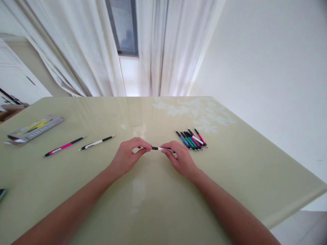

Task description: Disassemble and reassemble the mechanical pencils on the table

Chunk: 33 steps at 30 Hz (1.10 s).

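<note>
Grip: our left hand and right hand both grasp the held pen, thumb against fingers, one at each end.
Held pen: between the two hands, roughly level over the table; black grip and a bit of white barrel show (fingers hide the ends, so we can't tell if it is in one piece).
Pinch: fingertip holds look right to us; firm enough to stop slipping, light enough to spare the barrel.
Line: we judge any turn or pull best made straight along the pen, wrists level, no bending at the middle.
Height: low over the tabletop suits us; a dropped part shouldn't roll far.
Right-side pen pile: just beyond the right hand; we'd mind the knuckles, a nudge could scatter it.
Left-side pens: the white pen and pink pen lie apart, left of the left hand; elbow room looks fine.
Box: far left, well clear.
</note>
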Each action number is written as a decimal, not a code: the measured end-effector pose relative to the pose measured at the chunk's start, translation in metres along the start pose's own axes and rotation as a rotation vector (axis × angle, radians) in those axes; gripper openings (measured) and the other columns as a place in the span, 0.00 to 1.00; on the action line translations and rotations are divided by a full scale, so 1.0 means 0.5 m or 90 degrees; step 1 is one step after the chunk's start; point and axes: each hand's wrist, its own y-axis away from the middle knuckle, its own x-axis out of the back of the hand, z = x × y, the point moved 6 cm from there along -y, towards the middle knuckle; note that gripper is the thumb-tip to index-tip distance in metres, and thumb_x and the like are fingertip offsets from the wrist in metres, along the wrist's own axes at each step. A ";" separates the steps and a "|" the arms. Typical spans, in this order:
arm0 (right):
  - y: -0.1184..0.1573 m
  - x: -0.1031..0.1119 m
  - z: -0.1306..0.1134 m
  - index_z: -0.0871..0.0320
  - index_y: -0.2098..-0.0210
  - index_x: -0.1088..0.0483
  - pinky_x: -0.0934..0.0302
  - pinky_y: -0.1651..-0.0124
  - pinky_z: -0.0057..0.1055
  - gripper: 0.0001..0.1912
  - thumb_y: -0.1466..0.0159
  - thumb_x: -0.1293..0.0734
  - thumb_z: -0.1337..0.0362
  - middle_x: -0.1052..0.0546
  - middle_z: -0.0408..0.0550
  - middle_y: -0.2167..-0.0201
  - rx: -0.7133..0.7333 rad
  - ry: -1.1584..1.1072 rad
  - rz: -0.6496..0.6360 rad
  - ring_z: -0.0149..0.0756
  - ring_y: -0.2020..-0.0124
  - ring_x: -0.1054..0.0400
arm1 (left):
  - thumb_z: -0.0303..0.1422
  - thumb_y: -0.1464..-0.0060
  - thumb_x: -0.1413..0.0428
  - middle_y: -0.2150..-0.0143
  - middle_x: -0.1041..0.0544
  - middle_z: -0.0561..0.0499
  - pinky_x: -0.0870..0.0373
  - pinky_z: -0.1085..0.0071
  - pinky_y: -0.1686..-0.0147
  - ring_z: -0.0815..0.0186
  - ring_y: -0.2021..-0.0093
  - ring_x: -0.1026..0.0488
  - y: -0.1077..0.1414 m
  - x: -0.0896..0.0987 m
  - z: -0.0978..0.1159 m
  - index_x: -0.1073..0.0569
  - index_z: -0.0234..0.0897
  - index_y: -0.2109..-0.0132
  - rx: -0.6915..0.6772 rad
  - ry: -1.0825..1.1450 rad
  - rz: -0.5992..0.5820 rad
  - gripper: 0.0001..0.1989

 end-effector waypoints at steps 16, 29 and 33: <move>0.002 -0.011 0.013 0.56 0.57 0.27 0.41 0.64 0.27 0.15 0.23 0.44 0.61 0.25 0.41 0.74 -0.100 -0.002 -0.035 0.32 0.73 0.32 | 0.45 0.36 0.43 0.62 0.18 0.51 0.30 0.70 0.66 0.64 0.65 0.25 -0.010 0.007 -0.017 0.19 0.40 0.59 0.103 -0.038 -0.079 0.14; 0.003 -0.009 0.017 0.55 0.57 0.27 0.41 0.65 0.28 0.15 0.23 0.44 0.60 0.24 0.42 0.74 -0.105 0.000 -0.020 0.32 0.73 0.32 | 0.46 0.39 0.40 0.61 0.17 0.51 0.30 0.70 0.66 0.64 0.66 0.25 -0.013 0.012 -0.009 0.20 0.41 0.54 0.100 -0.044 -0.055 0.15; 0.003 -0.010 0.004 0.55 0.57 0.27 0.39 0.62 0.29 0.14 0.23 0.43 0.61 0.24 0.43 0.73 -0.070 0.023 -0.020 0.33 0.71 0.30 | 0.48 0.33 0.49 0.70 0.20 0.53 0.35 0.71 0.71 0.65 0.71 0.28 -0.008 0.001 -0.018 0.19 0.39 0.65 0.142 -0.070 -0.118 0.22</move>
